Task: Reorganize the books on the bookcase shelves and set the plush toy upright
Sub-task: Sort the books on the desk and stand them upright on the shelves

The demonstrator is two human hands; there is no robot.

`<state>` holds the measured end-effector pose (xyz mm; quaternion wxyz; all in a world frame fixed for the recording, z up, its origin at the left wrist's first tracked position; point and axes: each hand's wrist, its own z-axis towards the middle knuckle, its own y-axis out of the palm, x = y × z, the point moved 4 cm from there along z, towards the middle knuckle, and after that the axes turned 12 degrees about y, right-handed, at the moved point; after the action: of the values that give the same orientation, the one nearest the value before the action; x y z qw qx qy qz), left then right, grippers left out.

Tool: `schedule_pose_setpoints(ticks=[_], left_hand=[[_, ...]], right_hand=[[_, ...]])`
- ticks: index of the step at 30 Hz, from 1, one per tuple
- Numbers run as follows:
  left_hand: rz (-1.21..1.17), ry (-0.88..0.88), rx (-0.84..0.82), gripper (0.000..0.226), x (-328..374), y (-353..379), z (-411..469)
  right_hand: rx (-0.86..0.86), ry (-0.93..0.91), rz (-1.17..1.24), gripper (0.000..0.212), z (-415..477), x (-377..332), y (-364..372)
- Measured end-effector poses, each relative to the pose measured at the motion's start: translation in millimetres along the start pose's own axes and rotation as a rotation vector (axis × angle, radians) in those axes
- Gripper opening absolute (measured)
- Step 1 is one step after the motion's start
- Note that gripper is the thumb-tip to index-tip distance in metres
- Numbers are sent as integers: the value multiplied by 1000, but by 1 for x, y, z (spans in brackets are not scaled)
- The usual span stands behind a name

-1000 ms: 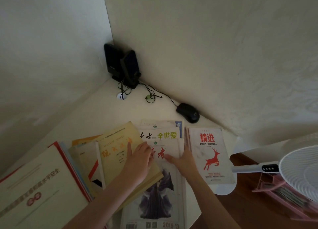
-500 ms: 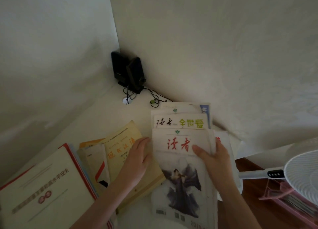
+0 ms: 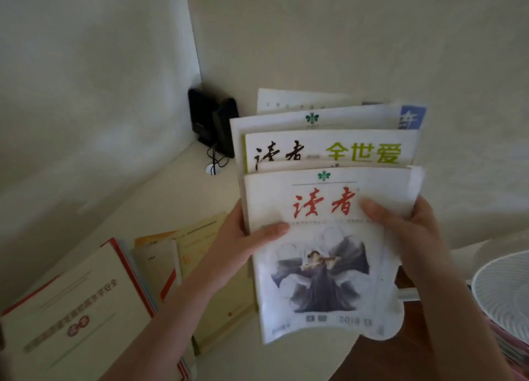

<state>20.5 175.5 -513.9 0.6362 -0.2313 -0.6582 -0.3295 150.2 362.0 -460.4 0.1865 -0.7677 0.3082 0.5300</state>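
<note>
The left hand (image 3: 237,243) and right hand (image 3: 412,237) grip the fanned magazines (image 3: 329,266) by their side edges, thumbs on the cover, above the worktop (image 3: 160,203), likely to square them, while other books (image 3: 74,309) lie flat at the left.

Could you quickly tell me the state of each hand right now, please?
Left hand: holding the stack of magazines by its left edge, thumb on top.
Right hand: holding the same stack by its right edge.
</note>
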Motion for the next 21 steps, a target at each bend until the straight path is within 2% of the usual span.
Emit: schedule_pose_setpoints(ticks=[2, 5, 8, 10, 11, 13, 15, 17, 19, 21], left_hand=[[8, 45, 53, 65, 7, -7, -6], [59, 52, 87, 73, 4, -23, -18], [131, 26, 172, 65, -6, -42, -30], [166, -8, 175, 70, -11, -51, -35], [176, -40, 178, 69, -13, -54, -38], [202, -119, 199, 53, -19, -61, -42], [249, -142, 179, 54, -21, -59, -45], [284, -133, 137, 66, -21, -50, -47], [318, -109, 154, 62, -18, -44, -45], [342, -17, 216, 61, -8, -42, -39]], right_hand=[[-28, 6, 61, 30, 8, 10, 7], [-64, 2, 87, 26, 18, 37, 23], [-174, 50, 54, 49, 26, 60, 38], [-195, 106, 15, 34, 31, 75, 40], [-190, 123, -13, 40, 32, 81, 43], [-176, 115, -75, 76, 32, 93, 46], [-133, 87, -103, 98, 28, 99, 45], [-91, 68, -140, 84, 25, 102, 41], [-75, 57, -177, 58, 23, 103, 39], [-75, 70, -181, 43, 21, 100, 41]])
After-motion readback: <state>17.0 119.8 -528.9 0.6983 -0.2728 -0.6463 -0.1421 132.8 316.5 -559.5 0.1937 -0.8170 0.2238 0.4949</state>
